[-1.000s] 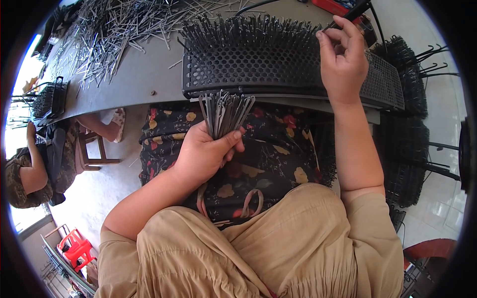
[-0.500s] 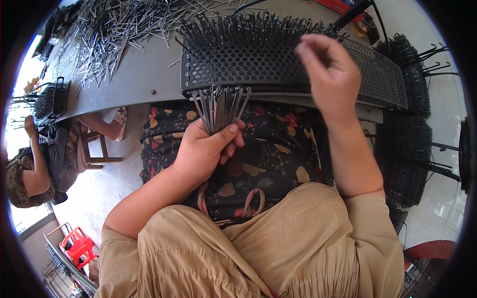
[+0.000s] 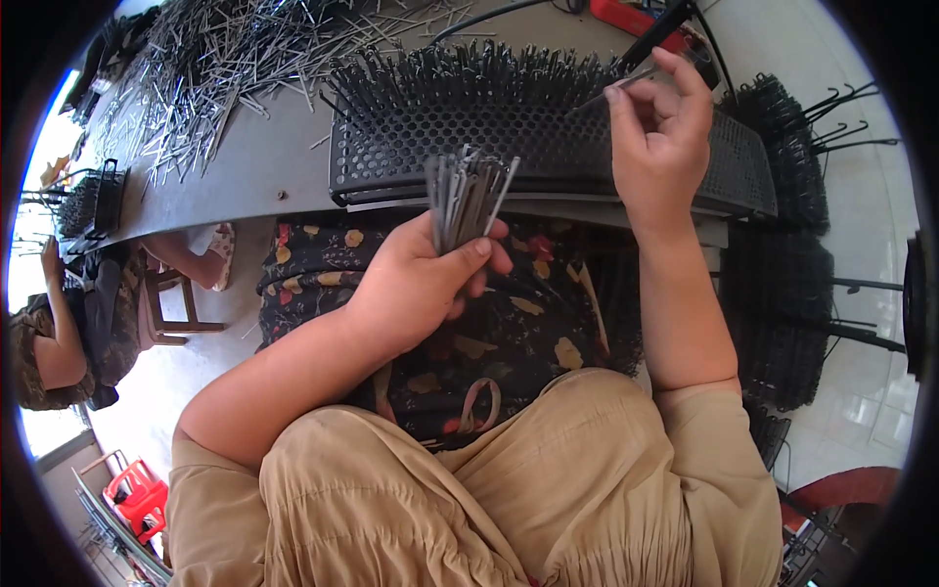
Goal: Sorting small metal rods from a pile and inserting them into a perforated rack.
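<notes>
Left hand (image 3: 421,269): you have it clamped round a bundle of metal strips (image 3: 468,205), ends fanned upward, before the black mesh basket (image 3: 421,157) on the table (image 3: 245,181). Right hand (image 3: 663,147): raised, fingertips by a thin rod (image 3: 589,102); cannot tell if gripped.

One fisheye view looks down from the head, close above left hand (image 3: 411,289), right hand (image 3: 665,161) and counter (image 3: 259,161).
</notes>
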Demonstrator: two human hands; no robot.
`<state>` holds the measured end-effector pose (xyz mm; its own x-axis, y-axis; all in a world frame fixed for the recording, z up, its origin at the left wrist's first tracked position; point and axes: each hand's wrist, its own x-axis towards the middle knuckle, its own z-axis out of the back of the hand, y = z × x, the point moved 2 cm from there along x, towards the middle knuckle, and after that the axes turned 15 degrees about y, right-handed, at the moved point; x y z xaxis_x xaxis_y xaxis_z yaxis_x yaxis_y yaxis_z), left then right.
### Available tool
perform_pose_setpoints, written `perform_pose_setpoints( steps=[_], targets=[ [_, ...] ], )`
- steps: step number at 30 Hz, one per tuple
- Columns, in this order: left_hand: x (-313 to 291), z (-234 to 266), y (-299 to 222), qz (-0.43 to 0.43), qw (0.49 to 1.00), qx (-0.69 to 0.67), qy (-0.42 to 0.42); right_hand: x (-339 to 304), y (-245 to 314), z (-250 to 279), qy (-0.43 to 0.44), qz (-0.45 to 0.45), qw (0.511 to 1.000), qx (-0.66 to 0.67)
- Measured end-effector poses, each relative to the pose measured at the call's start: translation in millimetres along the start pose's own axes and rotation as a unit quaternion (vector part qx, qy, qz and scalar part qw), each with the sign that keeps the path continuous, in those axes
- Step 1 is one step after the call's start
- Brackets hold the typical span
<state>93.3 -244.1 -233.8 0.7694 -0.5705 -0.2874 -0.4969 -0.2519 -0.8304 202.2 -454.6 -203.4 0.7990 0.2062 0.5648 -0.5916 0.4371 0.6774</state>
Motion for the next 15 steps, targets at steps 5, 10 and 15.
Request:
perform_pose_setpoints(
  steps=[5,10,15],
  targets=[
    [12,-11,1,0.016,1.0,0.007,-0.001,2,-14,-1,-0.015,0.053,0.992,-0.117],
    [17,-8,11,0.017,0.999,-0.013,-0.032,5,-22,-6,-0.003,0.076,0.991,-0.107],
    [22,-8,16,0.031,0.997,-0.016,-0.065,29,-12,-1,-0.042,0.218,0.91,-0.349]
  ],
)
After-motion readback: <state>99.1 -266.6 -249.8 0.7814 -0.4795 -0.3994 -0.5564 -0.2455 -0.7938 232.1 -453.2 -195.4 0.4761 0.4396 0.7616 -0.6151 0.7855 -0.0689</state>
